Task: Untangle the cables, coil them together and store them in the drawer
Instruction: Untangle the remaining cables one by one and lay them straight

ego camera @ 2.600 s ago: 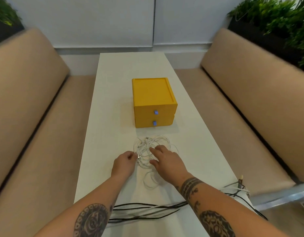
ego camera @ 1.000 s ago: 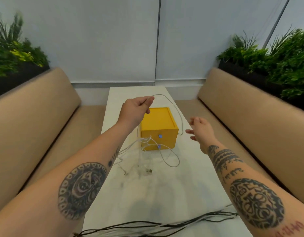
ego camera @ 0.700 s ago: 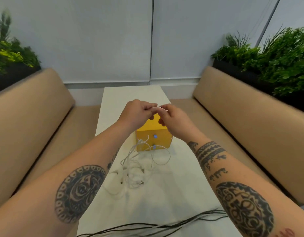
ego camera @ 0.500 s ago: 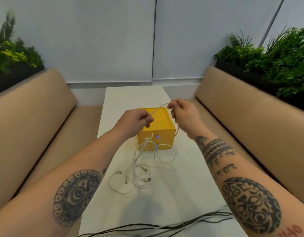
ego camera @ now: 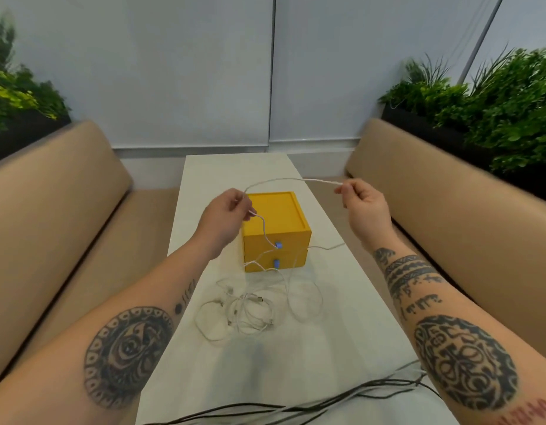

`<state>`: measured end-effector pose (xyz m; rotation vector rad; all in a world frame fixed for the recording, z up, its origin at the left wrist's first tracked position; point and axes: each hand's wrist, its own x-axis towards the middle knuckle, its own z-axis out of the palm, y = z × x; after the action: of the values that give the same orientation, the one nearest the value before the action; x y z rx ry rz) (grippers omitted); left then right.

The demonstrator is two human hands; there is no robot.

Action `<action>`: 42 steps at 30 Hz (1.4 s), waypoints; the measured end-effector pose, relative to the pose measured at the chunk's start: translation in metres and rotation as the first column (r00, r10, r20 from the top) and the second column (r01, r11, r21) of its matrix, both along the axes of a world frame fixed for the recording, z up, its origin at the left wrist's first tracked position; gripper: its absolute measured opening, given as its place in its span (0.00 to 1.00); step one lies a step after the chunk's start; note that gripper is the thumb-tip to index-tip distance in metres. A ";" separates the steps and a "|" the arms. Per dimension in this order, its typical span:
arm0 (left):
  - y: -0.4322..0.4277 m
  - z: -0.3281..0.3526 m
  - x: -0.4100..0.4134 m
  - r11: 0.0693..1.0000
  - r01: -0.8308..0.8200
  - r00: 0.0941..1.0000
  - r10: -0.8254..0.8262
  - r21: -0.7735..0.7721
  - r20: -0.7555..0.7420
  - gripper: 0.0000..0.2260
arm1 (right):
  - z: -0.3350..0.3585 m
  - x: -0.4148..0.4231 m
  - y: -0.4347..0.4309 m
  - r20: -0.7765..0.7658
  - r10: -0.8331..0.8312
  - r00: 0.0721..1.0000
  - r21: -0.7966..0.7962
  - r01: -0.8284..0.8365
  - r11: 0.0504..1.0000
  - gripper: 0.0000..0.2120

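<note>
A tangle of white cables (ego camera: 253,311) lies on the white table (ego camera: 342,302) in front of a yellow two-drawer box (ego camera: 276,228). Both drawers are closed, each with a blue knob. One white cable strand (ego camera: 284,180) is lifted above the box and arches between my hands. My left hand (ego camera: 225,216) pinches it at the left of the box, and from there it hangs down to the pile. My right hand (ego camera: 362,204) pinches the strand's other end, raised to the right of the box.
Several black cables (ego camera: 296,406) run across the near end of the table. Beige benches (ego camera: 449,228) flank the table on both sides. Planters with green plants (ego camera: 495,105) stand behind the benches, and a white wall closes the far end.
My hands, close together half a second ago, have moved apart. The right hand has drawn the white strand out to the right, lengthening the span between them.
</note>
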<state>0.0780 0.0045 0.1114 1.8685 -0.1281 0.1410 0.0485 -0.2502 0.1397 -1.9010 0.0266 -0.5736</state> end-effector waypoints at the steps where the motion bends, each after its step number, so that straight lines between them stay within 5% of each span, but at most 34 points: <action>1: -0.002 0.007 0.001 0.996 -0.005 1.000 0.007 -0.084 0.027 0.07 | -0.007 0.001 -0.006 -0.111 -0.004 0.994 -0.061 -0.003 0.998 0.11; 4: -0.011 0.024 0.002 0.985 0.018 0.999 -0.009 -0.171 0.050 0.07 | -0.024 0.000 -0.011 -0.333 0.027 0.943 -0.062 -0.050 0.997 0.12; 9: -0.024 0.036 0.001 0.992 0.014 0.998 -0.007 -0.122 0.059 0.05 | -0.013 -0.004 0.019 -0.105 0.143 0.984 0.079 -0.135 0.988 0.23; 12: -0.031 0.040 -0.004 0.996 0.044 0.996 -0.038 -0.078 0.076 0.06 | 0.003 -0.010 0.043 -0.127 0.311 0.942 -0.068 -0.321 0.945 0.20; 15: -0.033 0.038 -0.007 0.999 0.051 0.985 -0.052 0.014 0.167 0.07 | 0.017 -0.009 0.062 -0.257 0.301 0.918 -0.200 -0.355 0.913 0.17; 21: -0.004 0.025 -0.017 0.983 0.170 0.976 -0.178 0.074 0.128 0.11 | 0.051 0.004 0.059 -0.079 0.218 0.973 0.180 -0.201 0.963 0.17; 29: 0.053 -0.031 -0.023 0.983 0.066 0.996 -0.055 0.170 -0.071 0.13 | 0.068 0.004 0.008 0.067 -0.009 0.998 0.627 -0.035 0.779 0.16; 34: 0.042 -0.022 -0.020 0.999 -0.020 0.998 0.018 -0.032 -0.062 0.12 | 0.021 0.007 -0.009 -0.126 -0.129 0.984 0.295 0.161 0.942 0.15; 38: 0.022 0.004 -0.020 0.999 -0.039 0.997 0.041 -0.034 0.060 0.10 | -0.020 0.008 -0.007 -0.390 -0.300 0.870 -0.157 0.258 0.953 0.16; 40: 0.012 0.014 -0.020 1.000 0.003 0.996 -0.002 -0.005 0.089 0.09 | -0.024 0.003 0.008 -0.344 -0.283 0.895 -0.314 0.175 0.933 0.20; 42: 0.001 0.022 -0.018 0.998 0.043 0.992 -0.048 0.047 0.121 0.08 | -0.018 -0.006 0.031 -0.175 -0.082 0.981 -0.356 0.014 0.934 0.21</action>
<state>0.0595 0.0055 0.1336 1.8998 -0.2594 0.2225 0.0427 -0.2194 0.1213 -2.3078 0.0984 -0.4508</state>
